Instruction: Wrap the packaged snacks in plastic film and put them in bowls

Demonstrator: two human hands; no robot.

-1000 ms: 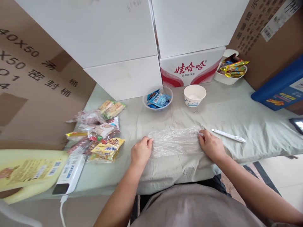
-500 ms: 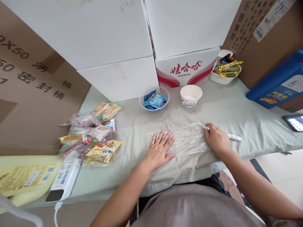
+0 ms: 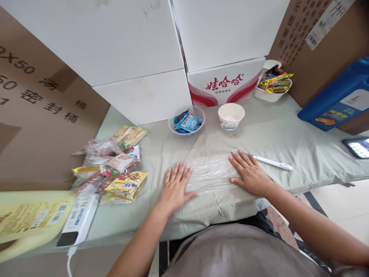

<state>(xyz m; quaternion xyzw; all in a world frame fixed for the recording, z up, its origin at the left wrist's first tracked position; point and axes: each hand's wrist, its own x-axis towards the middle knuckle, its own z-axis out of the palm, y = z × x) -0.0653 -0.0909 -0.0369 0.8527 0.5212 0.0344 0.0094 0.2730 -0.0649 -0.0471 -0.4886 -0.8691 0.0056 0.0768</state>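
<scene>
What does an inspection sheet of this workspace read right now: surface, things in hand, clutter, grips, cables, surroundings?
Surface: table under a creased pale green cloth.
Job's things: plastic wrap spread flat on the cloth.
Clutter: snack packets at left; clear bowl of blue packets; paper bowl; white bowl of wrappers; white pen-like tool beside the right hand.
Grips: left hand open, flat at the wrap's left edge; right hand open, flat on its right end.
Cables: power strip, its cable hanging off the front edge.
Surroundings: white boxes and cardboard cartons behind; blue box; phone; yellow jug.
</scene>
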